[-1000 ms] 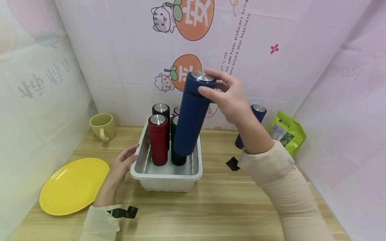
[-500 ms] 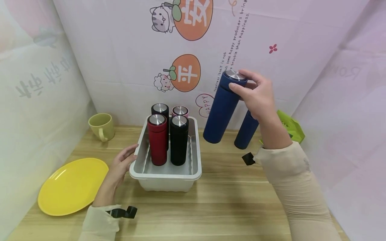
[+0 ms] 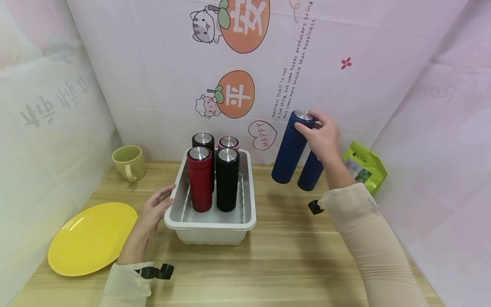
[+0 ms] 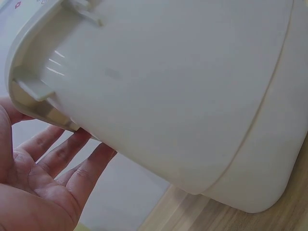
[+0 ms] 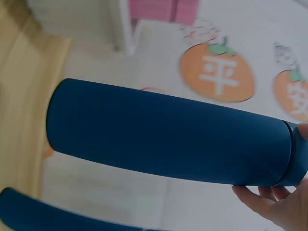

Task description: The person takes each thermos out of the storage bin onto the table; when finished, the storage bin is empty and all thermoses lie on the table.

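By its cap end, my right hand (image 3: 326, 134) grips a blue thermos bottle (image 3: 290, 151), tilted and held over the table right of the bin. In the right wrist view the bottle (image 5: 168, 134) spans the frame, fingertips (image 5: 252, 199) at its neck. Close behind it stands a second blue thermos (image 3: 311, 172), its top hidden by the hand. My left hand (image 3: 155, 209) touches the left side of a white bin (image 3: 211, 233) with extended fingers, seen against its outer edge in the left wrist view. Inside the bin stand red (image 3: 200, 187), black (image 3: 227, 187) and pink-edged (image 3: 229, 141) thermoses.
Another black thermos (image 3: 203, 138) is at the back of the bin. A yellow plate (image 3: 92, 238) and a green mug (image 3: 130, 162) lie to the left. At the far right a green pouch (image 3: 366, 166) leans near the wall. White printed sheets enclose the wooden table (image 3: 245, 273).
My right hand has carried the blue thermos from over the bin to the right, then lowered it beside the second blue thermos. My left hand has stayed at the bin.
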The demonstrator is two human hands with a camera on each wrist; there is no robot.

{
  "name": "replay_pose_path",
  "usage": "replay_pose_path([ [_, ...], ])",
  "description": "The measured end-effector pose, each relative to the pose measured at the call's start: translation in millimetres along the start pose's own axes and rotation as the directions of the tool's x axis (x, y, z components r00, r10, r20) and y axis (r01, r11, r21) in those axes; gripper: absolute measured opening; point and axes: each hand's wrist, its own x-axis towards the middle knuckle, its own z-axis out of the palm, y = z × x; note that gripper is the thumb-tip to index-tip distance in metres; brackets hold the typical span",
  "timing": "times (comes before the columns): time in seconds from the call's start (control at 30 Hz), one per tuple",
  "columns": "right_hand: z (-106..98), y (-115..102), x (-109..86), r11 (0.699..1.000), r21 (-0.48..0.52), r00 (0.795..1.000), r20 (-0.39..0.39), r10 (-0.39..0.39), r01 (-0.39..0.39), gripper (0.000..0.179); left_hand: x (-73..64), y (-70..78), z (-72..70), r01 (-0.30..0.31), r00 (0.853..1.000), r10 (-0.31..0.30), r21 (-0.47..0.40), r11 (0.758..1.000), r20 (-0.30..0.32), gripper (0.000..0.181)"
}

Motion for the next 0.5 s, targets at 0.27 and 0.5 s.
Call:
replay_pose_path([
  [0.27, 16.9, 38.5, 8.3, 0.996, -0.081, 0.998, -0.058, 0.03, -0.034, 0.066, 0.1, -0.9, -0.9, 0.015, 1.0, -0.015, 0.009, 1.0, 0.013, 0.049],
  [0.5, 32.0, 59.4, 13.5, 0.993, -0.11, 0.994, -0.109, 0.025, -0.037, 0.063, 0.9, -0.9, -0.6, 0.013, 1.0, -0.013, 0.006, 1.0, 0.011, 0.049],
])
